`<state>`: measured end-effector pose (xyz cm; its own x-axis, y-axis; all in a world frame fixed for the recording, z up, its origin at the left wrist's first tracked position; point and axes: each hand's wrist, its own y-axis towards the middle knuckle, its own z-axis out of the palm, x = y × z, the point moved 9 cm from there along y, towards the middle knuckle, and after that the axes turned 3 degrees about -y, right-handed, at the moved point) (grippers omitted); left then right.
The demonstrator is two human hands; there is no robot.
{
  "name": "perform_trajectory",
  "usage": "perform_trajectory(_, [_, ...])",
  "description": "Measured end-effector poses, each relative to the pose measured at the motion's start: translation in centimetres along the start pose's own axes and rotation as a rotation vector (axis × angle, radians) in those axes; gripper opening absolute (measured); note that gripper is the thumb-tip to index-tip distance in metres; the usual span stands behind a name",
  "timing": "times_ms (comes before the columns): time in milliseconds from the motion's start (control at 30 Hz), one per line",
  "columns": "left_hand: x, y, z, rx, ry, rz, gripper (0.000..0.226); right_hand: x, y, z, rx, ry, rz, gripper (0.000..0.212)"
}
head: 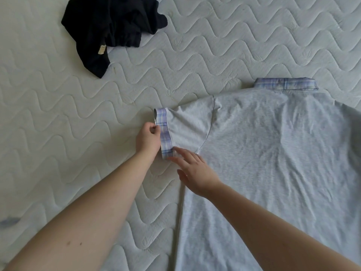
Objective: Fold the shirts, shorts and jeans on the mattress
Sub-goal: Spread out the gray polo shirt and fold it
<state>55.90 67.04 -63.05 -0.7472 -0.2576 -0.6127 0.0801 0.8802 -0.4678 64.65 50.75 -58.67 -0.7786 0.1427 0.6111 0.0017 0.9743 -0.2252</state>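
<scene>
- A grey shirt (273, 153) lies spread flat, back up, on the right side of a white quilted mattress (58, 114); its plaid collar (285, 85) points to the far edge
- The left hand (148, 139) pinches the plaid cuff (165, 132) of the shirt's short sleeve, fingers curled round the cuff's edge
- The right hand (195, 173) rests just beside it, fingers straight and spread, fingertips touching the cuff's near corner; the two hands are close together but not touching
- A crumpled black garment (113, 32) sits well apart at the mattress's far left; a small blue scrap (9, 222) shows at the left edge, too blurred to identify
</scene>
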Motion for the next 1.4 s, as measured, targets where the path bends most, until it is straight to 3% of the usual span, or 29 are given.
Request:
perform_trajectory(100, [1.5, -0.4, -0.9, -0.068, 0.082, -0.078, 0.013, -2.1, 0.0, -1.3, -0.112, 0.088, 0.113, 0.046])
perform_trajectory(167, [0.5, -0.9, -1.7, -0.154, 0.12, -0.015, 0.014, -4.2, -0.1, -2.6, -0.188, 0.086, 0.197, 0.045])
perform_trajectory(300, [-6.7, -2.7, -0.7, -0.218, 0.116, 0.422, 0.015, -9.7, -0.7, -6.3, -0.32, 0.028, 0.396, 0.054])
perform_trajectory(400, [-12.0, -4.3, 3.9, -0.092, 0.287, 0.746, 0.03, -14.4, -1.2, -8.7, -0.334, -0.05, 0.547, 0.06])
perform_trajectory(500, [-15.0, -5.1, 10.3, 0.091, 0.514, 0.949, 0.057, -18.2, -1.5, -11.1, -0.328, -0.117, 0.617, 0.063])
perform_trajectory(633, [-16.8, -4.4, 16.7, 0.165, 0.696, 1.004, 0.08, -21.9, -0.9, -14.4, -0.346, -0.197, 0.616, 0.064])
perform_trajectory(767, [-14.8, -4.8, 20.1, 0.123, 0.871, 1.098, 0.071, -24.3, 1.4, -16.6, -0.334, -0.187, 0.588, 0.058])
perform_trajectory(833, [-13.6, -4.6, 20.5, 0.091, 0.861, 1.104, 0.067, -25.3, 2.5, -16.9, -0.295, -0.189, 0.564, 0.052])
perform_trajectory(967, [-13.3, -4.2, 20.7, 0.043, 0.825, 1.136, 0.064, -27.0, 3.5, -19.7, -0.427, -0.202, 0.531, 0.043])
perform_trajectory(1167, [-13.4, -4.0, 20.6, 0.04, 0.795, 1.164, 0.064, -31.2, 4.4, -22.5, -0.31, -0.279, 0.659, 0.037])
perform_trajectory(1400, [-13.3, -3.8, 20.4, -0.001, 0.769, 1.16, 0.061, -32.5, 5.4, -24.7, -0.465, -0.174, 0.7, 0.022])
